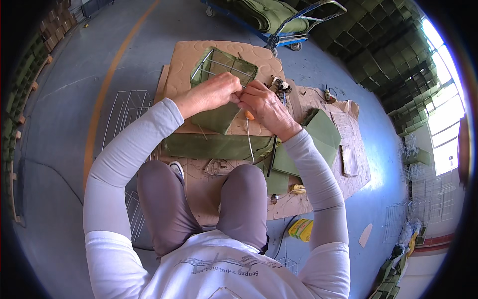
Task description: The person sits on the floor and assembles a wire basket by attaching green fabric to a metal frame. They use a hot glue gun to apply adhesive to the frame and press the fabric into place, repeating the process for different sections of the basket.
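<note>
White T-shirt (pixel 219 266) nearest. Left hand (pixel 218 91) and right hand (pixel 269 107) meet, fingers bunched, over the green fabric box (pixel 215 118) on the tan pad (pixel 180 62); cannot tell what they grip. Apparently securing cloth to wire frame (pixel 226 66); next likely needs steady pinching.

There is one left hand (pixel 215 93), one right hand (pixel 269 107), one green-covered wire frame (pixel 216 118) beneath these, one orange handle (pixel 249 115), one blue cart (pixel 291 38), one orange floor line (pixel 93 119) and one yellow-and-green package (pixel 301 230).
</note>
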`<state>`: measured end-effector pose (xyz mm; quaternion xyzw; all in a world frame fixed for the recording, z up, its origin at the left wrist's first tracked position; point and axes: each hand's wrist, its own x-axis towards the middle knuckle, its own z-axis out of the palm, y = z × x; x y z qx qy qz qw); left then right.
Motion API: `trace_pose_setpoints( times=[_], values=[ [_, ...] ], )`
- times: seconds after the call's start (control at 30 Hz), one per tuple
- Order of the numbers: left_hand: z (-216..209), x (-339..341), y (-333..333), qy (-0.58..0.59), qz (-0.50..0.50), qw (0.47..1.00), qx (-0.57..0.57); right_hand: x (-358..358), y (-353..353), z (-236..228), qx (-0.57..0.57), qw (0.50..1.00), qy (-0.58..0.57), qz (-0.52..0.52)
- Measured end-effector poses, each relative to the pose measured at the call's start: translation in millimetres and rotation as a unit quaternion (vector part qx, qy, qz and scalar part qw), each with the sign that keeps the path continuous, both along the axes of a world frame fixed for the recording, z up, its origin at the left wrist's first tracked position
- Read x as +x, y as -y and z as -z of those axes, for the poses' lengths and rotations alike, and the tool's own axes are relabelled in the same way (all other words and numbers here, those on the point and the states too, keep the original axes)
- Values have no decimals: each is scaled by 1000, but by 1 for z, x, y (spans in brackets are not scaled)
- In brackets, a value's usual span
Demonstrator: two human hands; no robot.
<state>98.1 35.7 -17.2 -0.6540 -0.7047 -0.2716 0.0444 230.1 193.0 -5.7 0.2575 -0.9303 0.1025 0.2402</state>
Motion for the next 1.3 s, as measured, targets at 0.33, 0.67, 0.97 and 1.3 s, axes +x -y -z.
trace_pose_setpoints(
  times=[0.33, 0.67, 0.97, 1.3],
  values=[
    [23, 38, 57, -224, -45, 944, 237, 8, 14, 18, -52, 991, -85, 88],
    [22, 13, 34, -218, -22, 953, 208, 1, 18, 23, -74, 988, -84, 104],
    [-2, -11, -3, -61, 31, 997, 20, -8, -11, 6, -36, 998, -21, 40],
    [-8, -10, -4, 23, 22, 999, -15, 12, 14, 25, -79, 974, -155, 144]
  ],
)
